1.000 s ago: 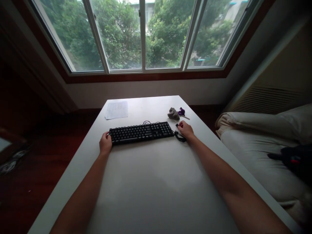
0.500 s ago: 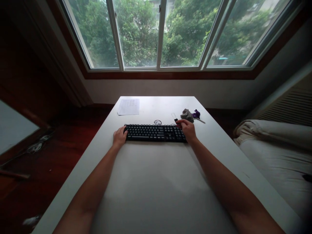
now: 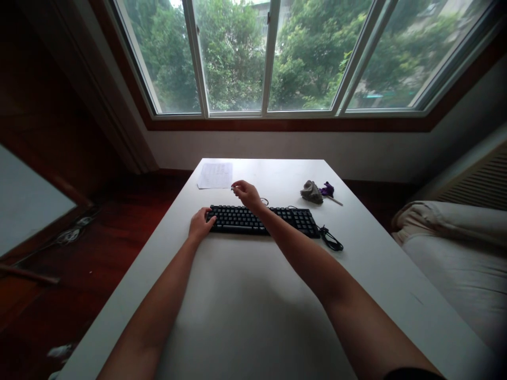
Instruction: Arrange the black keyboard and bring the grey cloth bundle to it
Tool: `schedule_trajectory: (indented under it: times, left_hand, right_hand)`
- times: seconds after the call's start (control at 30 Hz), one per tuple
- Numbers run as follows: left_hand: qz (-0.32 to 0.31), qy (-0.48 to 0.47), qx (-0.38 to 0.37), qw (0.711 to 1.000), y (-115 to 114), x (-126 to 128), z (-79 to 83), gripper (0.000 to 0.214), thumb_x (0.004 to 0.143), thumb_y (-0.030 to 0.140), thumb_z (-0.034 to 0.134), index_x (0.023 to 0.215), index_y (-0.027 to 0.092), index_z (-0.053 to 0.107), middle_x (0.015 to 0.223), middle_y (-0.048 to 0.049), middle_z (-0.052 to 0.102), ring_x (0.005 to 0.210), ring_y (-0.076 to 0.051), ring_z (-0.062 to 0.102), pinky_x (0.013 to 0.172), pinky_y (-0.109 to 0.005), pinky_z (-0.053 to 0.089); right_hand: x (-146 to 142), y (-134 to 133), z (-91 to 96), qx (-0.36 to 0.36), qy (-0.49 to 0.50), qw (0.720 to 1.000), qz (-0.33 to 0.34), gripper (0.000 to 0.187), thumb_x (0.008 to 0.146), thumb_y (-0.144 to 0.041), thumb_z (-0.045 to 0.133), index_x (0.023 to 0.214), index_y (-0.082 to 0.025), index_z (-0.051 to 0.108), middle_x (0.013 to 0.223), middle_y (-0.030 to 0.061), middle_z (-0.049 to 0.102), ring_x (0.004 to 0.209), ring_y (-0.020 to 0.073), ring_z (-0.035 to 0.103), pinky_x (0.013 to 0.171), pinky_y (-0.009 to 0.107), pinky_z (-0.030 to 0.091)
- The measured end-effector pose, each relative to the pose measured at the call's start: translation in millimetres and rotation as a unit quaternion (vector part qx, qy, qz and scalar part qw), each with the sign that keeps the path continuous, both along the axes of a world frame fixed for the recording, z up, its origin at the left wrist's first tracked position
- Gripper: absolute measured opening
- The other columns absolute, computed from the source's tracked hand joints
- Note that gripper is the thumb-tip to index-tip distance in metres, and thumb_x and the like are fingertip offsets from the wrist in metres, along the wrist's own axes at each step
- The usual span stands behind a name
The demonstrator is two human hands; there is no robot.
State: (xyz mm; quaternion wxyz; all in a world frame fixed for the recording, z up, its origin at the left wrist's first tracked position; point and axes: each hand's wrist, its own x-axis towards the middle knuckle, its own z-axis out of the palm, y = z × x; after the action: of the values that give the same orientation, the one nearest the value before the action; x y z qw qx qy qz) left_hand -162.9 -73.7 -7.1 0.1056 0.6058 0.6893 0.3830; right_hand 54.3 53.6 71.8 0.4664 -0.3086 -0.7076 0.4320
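A black full-size keyboard (image 3: 301, 220) lies across the white table. My left hand (image 3: 202, 222) grips its left end, thumb over the corner keys and fingers at the far edge. Above the left half of the keyboard and beyond its far edge, my right hand (image 3: 245, 192) is closed in a pinch. A small dark and light tip shows at its fingertips, apparently the keycap puller held a moment ago; its wire loops are too small to make out now. The right forearm crosses over the middle keys and hides them.
A sheet of paper (image 3: 216, 175) rests at the far left of the white table (image 3: 237, 295). Far right are a grey cloth (image 3: 311, 192) and a purple duster-like thing (image 3: 327, 189) with a handle. A coiled black cable (image 3: 331, 239) lies beside the keyboard's right end.
My right hand has swung left from the keyboard's right side to above its left half, uncovering the number keys and coiled cable. My left hand stays on the left end. The view has shifted slightly.
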Motion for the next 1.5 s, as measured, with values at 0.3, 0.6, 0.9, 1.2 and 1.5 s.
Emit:
schedule_trajectory:
  times: [0.3,0.6,0.9,1.2,1.5]
  left_hand:
    - [0.016,0.019,-0.030,0.999,-1,-4,1.2,0.036,0.088,0.043,0.065,0.120,0.026,0.064,0.104,-0.0048,0.072,0.096,-0.024,0.065,0.087,-0.035,0.048]
    - [-0.013,0.026,-0.007,1.000,-2,-5,4.5,0.031,0.083,0.036,0.070,0.113,0.028,0.067,0.112,-0.0029,0.072,0.104,-0.025,0.065,0.095,-0.040,0.049]
    - [-0.020,-0.003,-0.001,1.000,-2,-7,2.4,0.052,0.079,0.035,0.074,0.127,0.029,0.054,0.119,-0.0031,0.071,0.112,-0.027,0.065,0.101,-0.044,0.048]
    - [-0.025,0.028,0.005,0.999,2,-9,-2.2,0.064,0.081,0.035,0.072,0.140,0.027,0.050,0.124,-0.0055,0.071,0.116,-0.030,0.063,0.106,-0.048,0.045]
    - [-0.068,0.015,0.013,0.998,4,-9,0.4,0.059,0.076,0.027,0.070,0.134,0.026,0.057,0.126,-0.0064,0.066,0.119,-0.028,0.061,0.108,-0.047,0.045]
  right_hand:
    - [-71,10,-19.6,-0.001,-0.108,0.994,-0.015,0.020,0.093,-0.037,0.058,0.090,-0.021,0.070,0.070,-0.0017,0.069,0.066,0.0130,0.063,0.069,0.025,0.047]
    - [-86,10,-11.2,0.042,-0.191,0.977,-0.083,0.019,0.094,-0.035,0.061,0.097,-0.021,0.075,0.091,0.0011,0.075,0.082,0.0145,0.065,0.076,0.024,0.046]
    - [-93,14,-8.6,0.100,-0.278,0.955,-0.014,0.016,0.093,-0.033,0.064,0.095,-0.022,0.074,0.087,0.0010,0.074,0.074,0.0135,0.062,0.068,0.022,0.041]
    - [-86,10,-25.9,0.103,-0.179,0.978,-0.025,0.019,0.094,-0.034,0.060,0.090,-0.021,0.073,0.077,-0.0004,0.072,0.070,0.0120,0.064,0.067,0.020,0.044]
    - [-81,22,-35.1,-0.017,-0.101,0.994,-0.036,0.019,0.096,-0.036,0.056,0.091,-0.020,0.066,0.076,-0.0002,0.071,0.061,0.0106,0.068,0.056,0.018,0.052]
